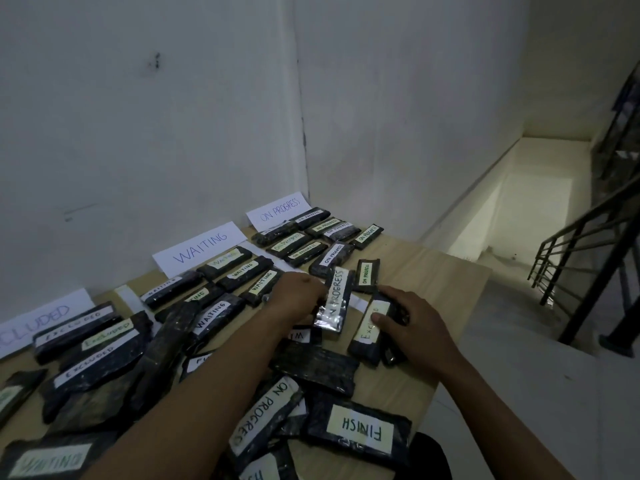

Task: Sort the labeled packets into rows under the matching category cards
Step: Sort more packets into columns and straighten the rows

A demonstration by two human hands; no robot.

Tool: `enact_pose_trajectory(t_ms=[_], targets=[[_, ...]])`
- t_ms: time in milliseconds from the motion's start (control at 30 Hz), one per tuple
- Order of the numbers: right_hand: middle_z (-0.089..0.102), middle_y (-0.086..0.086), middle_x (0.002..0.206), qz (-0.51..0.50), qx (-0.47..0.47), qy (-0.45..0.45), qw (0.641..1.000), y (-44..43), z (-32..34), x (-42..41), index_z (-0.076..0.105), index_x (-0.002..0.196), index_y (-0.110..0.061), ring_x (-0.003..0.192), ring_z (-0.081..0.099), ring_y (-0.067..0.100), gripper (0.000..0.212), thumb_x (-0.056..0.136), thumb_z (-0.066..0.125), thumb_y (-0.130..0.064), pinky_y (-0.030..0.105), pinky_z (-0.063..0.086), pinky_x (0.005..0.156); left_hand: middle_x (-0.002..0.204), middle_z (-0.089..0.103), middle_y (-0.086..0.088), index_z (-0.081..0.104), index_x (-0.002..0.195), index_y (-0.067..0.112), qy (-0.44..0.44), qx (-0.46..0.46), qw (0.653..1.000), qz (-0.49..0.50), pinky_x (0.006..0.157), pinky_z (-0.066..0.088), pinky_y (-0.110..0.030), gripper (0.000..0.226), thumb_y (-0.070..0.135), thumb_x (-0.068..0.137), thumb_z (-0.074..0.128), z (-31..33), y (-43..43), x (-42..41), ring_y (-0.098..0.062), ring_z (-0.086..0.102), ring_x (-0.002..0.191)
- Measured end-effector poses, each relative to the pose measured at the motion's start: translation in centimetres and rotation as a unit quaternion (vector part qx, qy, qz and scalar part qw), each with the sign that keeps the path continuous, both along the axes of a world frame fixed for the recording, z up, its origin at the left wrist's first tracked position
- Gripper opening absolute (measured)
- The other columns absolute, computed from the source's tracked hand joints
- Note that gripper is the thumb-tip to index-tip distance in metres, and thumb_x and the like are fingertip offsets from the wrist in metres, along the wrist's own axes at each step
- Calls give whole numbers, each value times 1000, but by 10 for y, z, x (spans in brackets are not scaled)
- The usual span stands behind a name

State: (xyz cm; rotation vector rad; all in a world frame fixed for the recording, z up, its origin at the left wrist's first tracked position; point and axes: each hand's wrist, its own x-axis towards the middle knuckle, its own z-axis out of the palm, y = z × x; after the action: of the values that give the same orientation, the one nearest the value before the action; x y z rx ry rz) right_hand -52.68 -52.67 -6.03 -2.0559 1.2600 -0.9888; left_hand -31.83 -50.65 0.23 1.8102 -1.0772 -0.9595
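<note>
Black packets with white labels cover a wooden table (443, 282). Three white category cards lean on the wall: ON PROGRESS card (278, 209), WAITING card (199, 249), EXCLUDED card (41, 320). Sorted rows lie below each card. My left hand (298, 297) grips the lower end of an ON PROGRESS packet (336, 296), tilted up near the ON PROGRESS row. My right hand (412, 323) holds an EXCLUDED packet (369, 329) on the table, thumb on its label, fingers curled round its right edge.
Unsorted packets lie near me: a FINISH packet (358, 432), another ON PROGRESS packet (265, 417), a WAITING packet (48, 464). The table's right edge drops to a stairwell with a black railing (588, 244). The wall stands close behind the cards.
</note>
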Motion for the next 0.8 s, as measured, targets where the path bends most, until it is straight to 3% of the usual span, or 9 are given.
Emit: enact_pose_trajectory(t_ms=[67, 133, 267, 333, 467, 567, 667, 800], targets=[[58, -9, 114, 22, 2, -1, 1000, 0, 3, 2, 43, 125, -52, 104, 52, 11, 48, 86, 66, -37, 32, 46, 89, 74, 72, -8, 71, 85, 4, 114, -23, 993, 24, 57, 52, -26, 7, 2, 83, 64, 2, 5, 9, -20, 64, 64], [56, -12, 121, 52, 17, -2, 999, -1, 7, 6, 43, 125, -52, 106, 52, 9, 49, 86, 67, -36, 30, 46, 90, 76, 74, -10, 69, 91, 5, 166, -42, 985, 30, 54, 51, -28, 10, 1, 83, 66, 4, 11, 16, -19, 64, 61], [50, -21, 130, 98, 50, -3, 994, -2, 12, 17, 46, 135, -43, 103, 53, -7, 57, 84, 70, -37, 8, 43, 79, 76, 72, -12, 64, 86, 8, 217, -68, 974, 11, 56, 53, -31, 12, -3, 82, 64, 7, 27, 21, -22, 63, 59], [48, -22, 128, 90, 38, 4, 995, -2, 15, 22, 46, 135, -42, 101, 50, -7, 54, 84, 66, -43, 8, 40, 76, 78, 73, -14, 63, 92, 6, 223, -82, 971, 4, 54, 54, -30, 15, -6, 82, 63, 6, 33, 22, -23, 65, 59], [61, -14, 118, 77, 47, -98, 991, 2, 28, 31, 50, 131, -38, 103, 55, -3, 62, 75, 58, -62, 12, 43, 75, 91, 73, -18, 67, 102, 7, 190, -93, 977, -25, 52, 52, -27, 19, -2, 86, 61, 7, 40, 22, -25, 64, 68], [71, -4, 98, 116, 91, -157, 976, 3, 39, 38, 49, 132, -33, 90, 66, 14, 60, 78, 75, -34, 22, 53, 73, 88, 73, -16, 72, 97, 13, 156, -100, 980, -69, 54, 52, -27, 17, 3, 87, 64, 8, 40, 15, -21, 63, 66], [73, 8, 84, 123, 138, -242, 952, 0, 48, 41, 47, 131, -23, 69, 69, 17, 65, 78, 70, 6, 21, 51, 55, 79, 74, -5, 74, 88, 20, 116, -122, 981, -99, 56, 51, -26, 15, 7, 87, 67, 7, 35, 5, -14, 62, 61], [71, 8, 82, 20, 116, -274, 955, -22, 55, 18, 39, 137, -30, 60, 65, 12, 79, 77, 69, 11, 22, 47, 48, 86, 72, 7, 71, 93, 28, -47, -138, 982, -119, 66, 50, -21, 7, 25, 88, 68, -5, 23, -3, -4, 65, 72]])
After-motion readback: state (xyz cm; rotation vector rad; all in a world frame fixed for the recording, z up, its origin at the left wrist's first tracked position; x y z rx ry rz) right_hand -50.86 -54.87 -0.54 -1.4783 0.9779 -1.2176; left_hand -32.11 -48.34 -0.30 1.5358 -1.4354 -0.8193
